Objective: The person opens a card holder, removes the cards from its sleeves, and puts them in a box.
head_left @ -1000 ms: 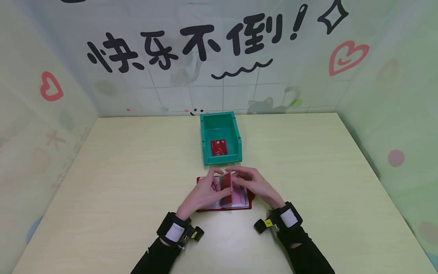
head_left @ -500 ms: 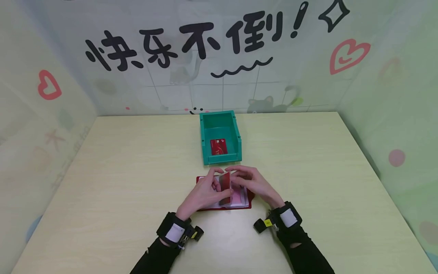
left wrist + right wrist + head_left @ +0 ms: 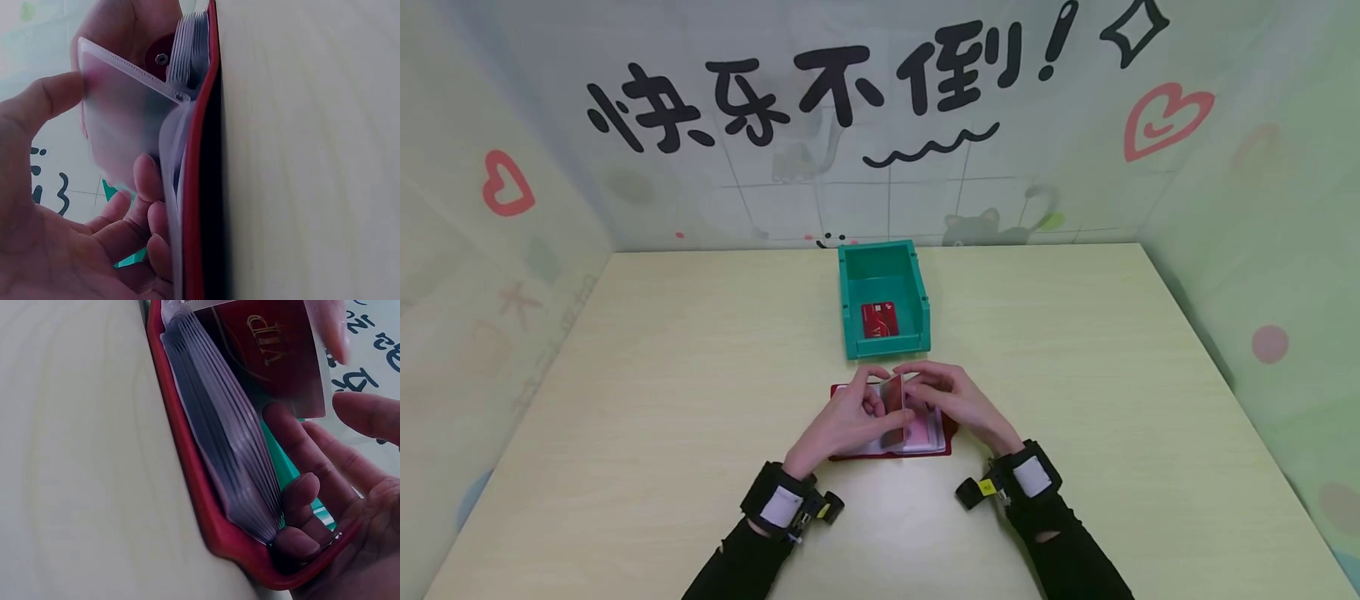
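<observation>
A red card holder [image 3: 950, 429] lies spread on the table, its clear sleeves [image 3: 219, 431] stacked on the right side. One clear card sleeve [image 3: 122, 119] stands raised in the middle, with a red card [image 3: 269, 344] marked VIP in it. My left hand [image 3: 850, 417] holds this sleeve, thumb on its outer edge and fingers curled behind. From the other side, my right hand [image 3: 951, 398] has its thumb and index finger at the far corner of the same sleeve. Its lower fingers curl against the stacked sleeves, beside the holder's red strap [image 3: 340, 544]. The exact fingertip contact is partly hidden.
Beyond the hands stands a teal bin [image 3: 886, 347], open at the top, with a red card [image 3: 880, 320] lying inside. A printed cloth wall [image 3: 887, 200] closes off the back of the pale wooden table [image 3: 700, 350], and further cloth panels flank it.
The raised sleeve leans very slightly differently, and my left wrist has shifted a little to the left. Both hands otherwise stay where they were; the whole view has drifted slightly.
</observation>
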A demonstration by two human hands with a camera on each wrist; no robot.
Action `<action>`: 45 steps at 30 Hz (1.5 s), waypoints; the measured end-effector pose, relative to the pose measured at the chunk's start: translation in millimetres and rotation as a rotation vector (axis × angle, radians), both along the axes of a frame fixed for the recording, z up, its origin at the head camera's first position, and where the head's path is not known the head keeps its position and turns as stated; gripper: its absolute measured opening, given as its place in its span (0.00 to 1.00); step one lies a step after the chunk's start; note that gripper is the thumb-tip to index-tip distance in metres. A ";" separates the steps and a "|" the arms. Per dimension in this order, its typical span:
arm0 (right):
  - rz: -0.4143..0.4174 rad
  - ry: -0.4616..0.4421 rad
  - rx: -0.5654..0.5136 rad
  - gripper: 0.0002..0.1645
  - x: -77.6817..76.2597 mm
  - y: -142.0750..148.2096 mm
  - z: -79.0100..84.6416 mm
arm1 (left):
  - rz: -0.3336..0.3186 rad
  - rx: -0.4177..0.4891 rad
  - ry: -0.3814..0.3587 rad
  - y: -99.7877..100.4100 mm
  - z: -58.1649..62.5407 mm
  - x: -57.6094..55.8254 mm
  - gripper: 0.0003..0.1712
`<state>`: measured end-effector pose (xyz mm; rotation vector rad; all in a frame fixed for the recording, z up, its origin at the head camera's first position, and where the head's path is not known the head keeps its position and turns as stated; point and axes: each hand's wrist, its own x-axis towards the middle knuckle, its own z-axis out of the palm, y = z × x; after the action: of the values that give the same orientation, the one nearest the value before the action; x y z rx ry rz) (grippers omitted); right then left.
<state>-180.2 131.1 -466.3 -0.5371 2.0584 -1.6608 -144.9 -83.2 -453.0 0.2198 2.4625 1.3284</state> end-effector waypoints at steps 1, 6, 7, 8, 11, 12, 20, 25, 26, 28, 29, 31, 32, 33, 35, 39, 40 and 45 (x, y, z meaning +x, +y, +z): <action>0.001 0.000 -0.002 0.26 0.2 -0.1 0.3 | 0.001 0.002 0.000 0.0 0.3 0.3 0.39; 0.006 0.038 0.050 0.22 2.1 -3.4 5.2 | -0.001 0.025 -0.011 -8.4 1.7 -2.3 0.35; 0.003 0.064 0.082 0.21 3.1 -5.4 7.0 | -0.002 0.044 -0.025 -13.2 2.1 -4.0 0.33; -0.004 0.099 0.129 0.20 4.6 -7.8 9.3 | -0.006 0.064 -0.045 -19.2 2.3 -5.8 0.32; -0.039 0.247 0.303 0.18 10.8 -17.9 15.4 | -0.053 0.170 -0.138 -41.2 0.9 -12.0 0.26; -0.051 0.301 0.365 0.17 13.5 -21.9 17.2 | -0.079 0.200 -0.171 -48.0 0.2 -13.9 0.25; -0.096 0.475 0.634 0.20 30.7 -50.6 22.7 | -0.080 0.293 -0.352 -64.6 -12.4 -20.0 0.20; -0.120 0.451 0.689 0.16 34.2 -59.8 22.4 | -0.021 0.234 -0.362 -60.9 -11.3 -19.5 0.16; -0.122 0.446 0.694 0.15 35.2 -61.2 22.6 | -0.013 0.208 -0.353 -60.5 -10.0 -19.2 0.16; -0.124 0.446 0.708 0.13 36.9 -63.6 22.2 | -0.014 0.158 -0.322 -60.6 -7.4 -18.9 0.16; -0.126 0.444 0.711 0.13 37.7 -64.4 22.0 | -0.025 0.147 -0.308 -61.4 -6.6 -19.0 0.15; -0.128 0.443 0.717 0.13 38.7 -65.8 21.9 | -0.046 0.159 -0.308 -64.6 -6.7 -19.8 0.14; -0.130 0.443 0.717 0.14 38.9 -66.2 22.1 | -0.061 0.175 -0.314 -66.8 -7.4 -20.4 0.13; -0.131 0.444 0.720 0.14 39.1 -66.4 22.0 | -0.076 0.197 -0.327 -68.8 -8.3 -21.0 0.12; -0.133 0.440 0.722 0.15 38.9 -66.2 21.5 | -0.086 0.243 -0.362 -72.1 -10.2 -21.9 0.09; -0.138 0.420 0.703 0.16 36.3 -64.3 19.6 | -0.057 0.254 -0.385 -72.6 -11.5 -21.3 0.08; -0.144 0.412 0.695 0.15 35.1 -63.7 18.8 | -0.045 0.246 -0.378 -71.9 -11.1 -20.8 0.08; -0.164 0.358 0.640 0.13 30.1 -61.4 16.5 | -0.010 0.217 -0.350 -69.3 -8.2 -18.0 0.07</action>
<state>-150.1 69.7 -449.9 -0.4689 2.7816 -0.9227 -162.9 -152.5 -461.2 0.0447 2.0288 1.4881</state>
